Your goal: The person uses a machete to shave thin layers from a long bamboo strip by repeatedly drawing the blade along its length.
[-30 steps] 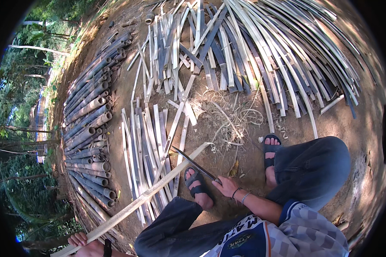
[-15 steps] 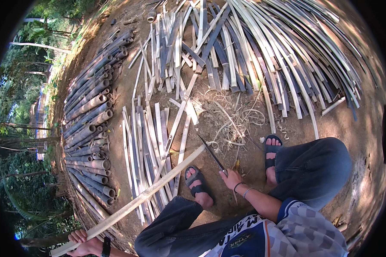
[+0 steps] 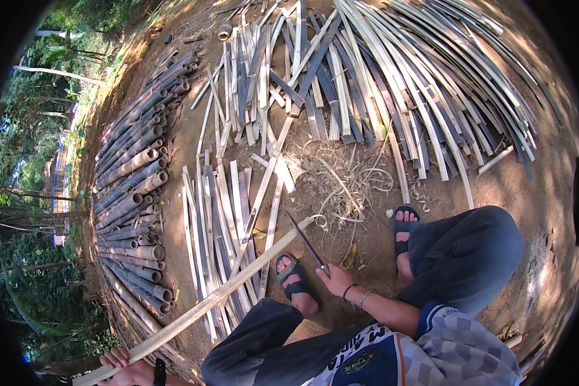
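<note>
A long pale bamboo strip [image 3: 219, 293] runs slantwise from the lower left toward the middle of the ground. My left hand [image 3: 123, 368] is closed around its near end, at the lower left. In my right hand [image 3: 336, 281] is a long, dark-bladed knife [image 3: 307, 243], gripped by its handle, which my fingers mostly cover. The blade crosses the strip a little short of its far end; whether its edge bites in, I cannot tell. Thin curled bamboo shavings [image 3: 347, 193] lie heaped beyond that end.
Split bamboo strips [image 3: 222, 225] lie on the ground under and left of the held one. A wide spread of strips [image 3: 424, 96] fills the far side. Cut bamboo poles [image 3: 132, 199] are stacked at the left. My sandalled feet [image 3: 296, 283] stand either side of the knife hand.
My right hand has come left and nearer to me, and the knife has slid back along the strip from its far end. My left hand keeps its hold, nearly still.
</note>
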The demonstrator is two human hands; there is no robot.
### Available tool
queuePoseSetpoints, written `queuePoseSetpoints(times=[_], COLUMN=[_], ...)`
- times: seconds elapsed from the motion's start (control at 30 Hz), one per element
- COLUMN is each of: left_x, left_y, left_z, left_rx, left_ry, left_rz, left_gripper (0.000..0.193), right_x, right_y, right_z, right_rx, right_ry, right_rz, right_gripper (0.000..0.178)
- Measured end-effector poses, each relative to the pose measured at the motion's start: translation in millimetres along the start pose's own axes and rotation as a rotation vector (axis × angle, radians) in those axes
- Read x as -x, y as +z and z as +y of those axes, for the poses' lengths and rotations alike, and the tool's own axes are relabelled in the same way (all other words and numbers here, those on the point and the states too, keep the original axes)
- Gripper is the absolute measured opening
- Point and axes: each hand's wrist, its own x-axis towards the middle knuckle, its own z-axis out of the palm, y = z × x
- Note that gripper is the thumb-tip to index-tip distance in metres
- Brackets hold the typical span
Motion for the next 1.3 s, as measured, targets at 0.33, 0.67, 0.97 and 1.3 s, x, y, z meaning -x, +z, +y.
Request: queuePoseSetpoints(times=[0.33,0.67,0.97,1.3], left_x=[3.1,-0.5,4.9,16.0], left_y=[7.4,10.5,7.3,0.8], left_z=[-2.6,-4.8,-1.7,19.5], left_rx=[0.072,0.084,0.067,0.366], left_ry=[-0.033,-0.024,0.008,-0.039], left_rz=[-0.048,0.005,0.054,-0.485], left_gripper=[0.063,0.058,0.056,0.047], right_x=[-10.2,-11.8,5.4,9.3], right_y=[-2.8,-4.4,-12.4,6.3], right_z=[11.8,39.5,-5.9,-12.2], right_rx=[-0.038,-0.099,-0.096,-0.102], right_ry=[0.040,0.169,-0.150,-0.018], right_rz=[0.031,0.037,-0.100,-0.014], right_gripper=[0.051,0.055,0.052,0.051])
